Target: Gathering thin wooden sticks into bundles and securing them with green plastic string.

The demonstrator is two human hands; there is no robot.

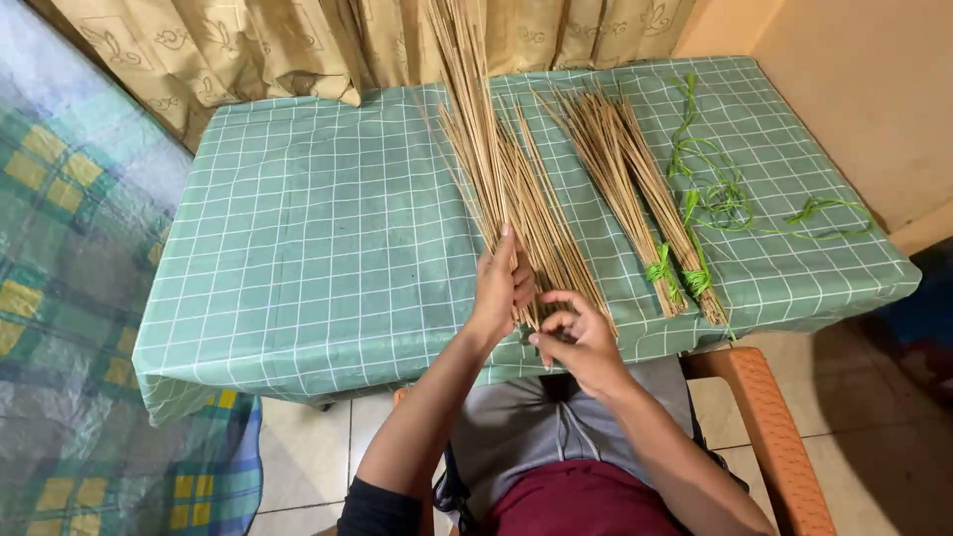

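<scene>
Straw-coloured sticks cover the middle of the table [298, 248], which wears a green checked cloth. Two bundles [635, 189] lie finished at about two o'clock from the hands, each bound near its lower end with a green tie [659, 270], the second tie [697, 280] just beside the first. Loose green string [720, 194] trails further toward three o'clock, some of it curling out near the table's right edge.

A third lot, the loose sticks [506, 179], is in hand and not yet bound. The left hand [496, 288] wraps its fingers around the lower part of this sheaf and holds it closed, the tops fanning up toward twelve o'clock past the curtain [248, 45]. The right hand [576, 337] sits at five o'clock from the left, fingers curled narrow at the butt ends of the sticks; it seems to pinch a few of them, though I cannot tell for sure from this angle. No string shows on this sheaf, so by my reckoning two are done and this one lacks its tie.

Tops of the held sticks run out of the upper edge. Their lower ends are hidden behind the two hands. An orange chair arm [769, 427] shows at four o'clock, and a checked blanket [69, 298] at nine.
</scene>
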